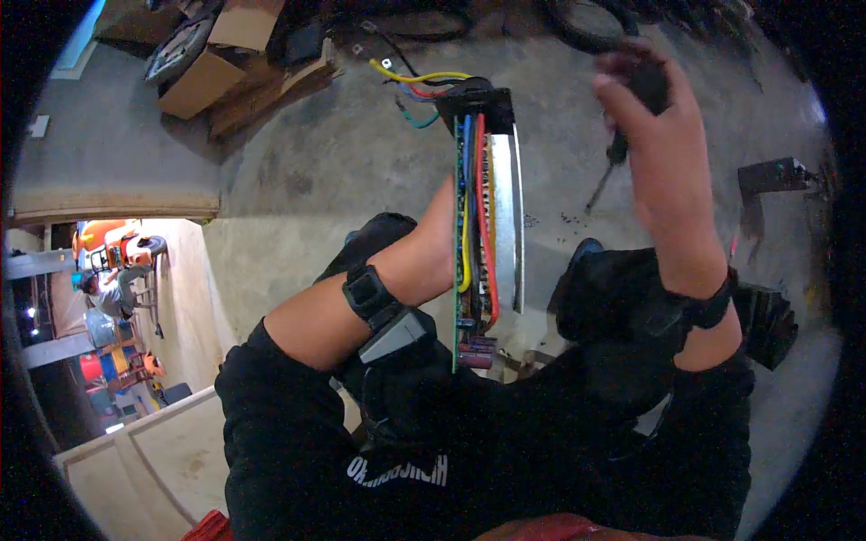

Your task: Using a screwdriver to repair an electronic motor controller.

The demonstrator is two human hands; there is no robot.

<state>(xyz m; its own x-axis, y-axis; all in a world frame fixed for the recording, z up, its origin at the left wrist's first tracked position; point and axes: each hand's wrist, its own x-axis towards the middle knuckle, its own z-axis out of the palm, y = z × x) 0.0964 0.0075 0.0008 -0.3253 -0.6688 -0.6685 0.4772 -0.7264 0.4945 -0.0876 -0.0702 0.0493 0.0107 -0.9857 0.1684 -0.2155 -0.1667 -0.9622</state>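
A green circuit board [457, 270] with a silver metal plate [507, 221] beside it stands edge-on in front of me. Red, blue and yellow wires run along it. At its far end is a black end plate [499, 106], where thicker yellow, red, black and green leads [419, 77] stick out. My left hand [440, 216] holds this circuit board assembly from its left side; the fingers are hidden behind it. Raised to the right and apart from the board, my right hand [645, 99] is closed around the black handle of a screwdriver [600, 187], its shaft pointing down toward the floor.
Small dark bits [570, 218] lie scattered on the concrete floor [334, 153]. A black metal box [774, 175] and a dark ribbed object [765, 325] sit at the right. Cardboard boxes [203, 86] are at the far left, a tyre [591, 27] at the back. Through the left opening, a person [113, 293] is visible.
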